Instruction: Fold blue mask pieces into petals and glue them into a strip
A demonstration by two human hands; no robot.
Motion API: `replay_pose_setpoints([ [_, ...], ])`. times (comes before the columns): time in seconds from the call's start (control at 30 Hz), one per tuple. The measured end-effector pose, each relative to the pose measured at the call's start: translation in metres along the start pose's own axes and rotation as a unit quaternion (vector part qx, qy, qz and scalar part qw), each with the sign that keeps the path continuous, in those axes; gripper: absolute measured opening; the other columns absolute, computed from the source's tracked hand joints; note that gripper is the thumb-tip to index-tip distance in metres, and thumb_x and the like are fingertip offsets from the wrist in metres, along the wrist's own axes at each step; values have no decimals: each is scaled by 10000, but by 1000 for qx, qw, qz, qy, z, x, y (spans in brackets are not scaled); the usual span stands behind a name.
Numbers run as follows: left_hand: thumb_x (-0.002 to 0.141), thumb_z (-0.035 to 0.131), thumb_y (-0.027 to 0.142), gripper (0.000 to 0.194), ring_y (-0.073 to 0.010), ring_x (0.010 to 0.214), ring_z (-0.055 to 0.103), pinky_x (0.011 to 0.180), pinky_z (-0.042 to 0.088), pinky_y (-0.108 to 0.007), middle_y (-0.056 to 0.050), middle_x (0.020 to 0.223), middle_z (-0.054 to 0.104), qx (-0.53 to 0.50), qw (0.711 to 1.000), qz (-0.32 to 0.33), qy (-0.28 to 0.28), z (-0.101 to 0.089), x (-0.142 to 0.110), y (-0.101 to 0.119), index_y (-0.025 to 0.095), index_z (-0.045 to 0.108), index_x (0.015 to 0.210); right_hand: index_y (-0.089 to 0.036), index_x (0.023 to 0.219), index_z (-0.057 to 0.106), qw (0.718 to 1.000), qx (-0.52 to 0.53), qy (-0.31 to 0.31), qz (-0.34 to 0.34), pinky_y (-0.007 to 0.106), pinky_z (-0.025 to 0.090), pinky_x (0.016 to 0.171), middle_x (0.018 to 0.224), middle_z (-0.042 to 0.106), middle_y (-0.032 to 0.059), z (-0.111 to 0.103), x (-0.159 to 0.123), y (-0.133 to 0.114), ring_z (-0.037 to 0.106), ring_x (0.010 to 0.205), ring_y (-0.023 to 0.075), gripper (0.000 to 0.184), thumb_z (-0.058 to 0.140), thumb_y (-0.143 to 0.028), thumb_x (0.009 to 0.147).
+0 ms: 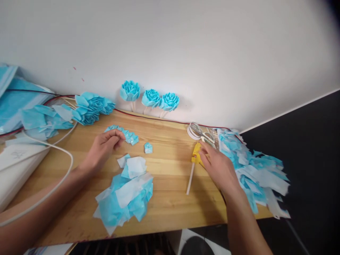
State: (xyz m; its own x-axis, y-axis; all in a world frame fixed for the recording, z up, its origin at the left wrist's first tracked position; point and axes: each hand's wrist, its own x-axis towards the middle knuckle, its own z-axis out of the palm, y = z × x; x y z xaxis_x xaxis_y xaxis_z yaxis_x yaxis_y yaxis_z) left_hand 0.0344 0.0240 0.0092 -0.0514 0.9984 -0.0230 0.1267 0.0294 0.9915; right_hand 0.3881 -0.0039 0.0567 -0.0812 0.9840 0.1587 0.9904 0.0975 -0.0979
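Observation:
On the left side of the wooden table, my left hand (105,147) is closed in a pinch beside a row of small folded blue petals (130,137). What its fingertips hold, if anything, is hidden. A single folded blue piece (148,148) lies just right of the row. My right hand (218,164) has its fingers around a yellow hot glue gun (196,153), whose body it partly covers. A white glue stick (190,179) sticks out of the gun toward me. Nearer to me lies a loose heap of blue and white fabric pieces (132,196).
Three blue fabric flowers (152,98) on stems stand against the wall; more flowers (91,108) lie at left. Scissors (203,134) rest behind the glue gun. Fabric scraps (255,170) overhang the right edge. A white cable (71,159) loops over my left forearm.

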Motion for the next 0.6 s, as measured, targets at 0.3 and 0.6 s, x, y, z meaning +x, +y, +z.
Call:
replay_pose_setpoints([
  [0.3, 838, 452, 290, 221, -111, 468, 312, 480, 241, -235, 77, 538, 334, 93, 995, -15, -27, -1, -1, 6, 172, 619, 923, -124, 1465, 373, 995, -20, -21, -100, 469, 473, 1061, 1353, 587, 175, 58, -25, 57, 556, 1271, 284, 681, 398, -32, 791],
  [0.6, 939, 368, 299, 406, -283, 1067, 676, 837, 483, -346, -62, 1187, 730, 459, 882, 80, -63, -17, -9, -11, 236, 702, 1160, -213, 1518, 314, 979, 194, 12, 63, 398, 566, 792, 1194, 684, 132, 30, -17, 45, 686, 942, 262, 751, 553, -226, 807],
])
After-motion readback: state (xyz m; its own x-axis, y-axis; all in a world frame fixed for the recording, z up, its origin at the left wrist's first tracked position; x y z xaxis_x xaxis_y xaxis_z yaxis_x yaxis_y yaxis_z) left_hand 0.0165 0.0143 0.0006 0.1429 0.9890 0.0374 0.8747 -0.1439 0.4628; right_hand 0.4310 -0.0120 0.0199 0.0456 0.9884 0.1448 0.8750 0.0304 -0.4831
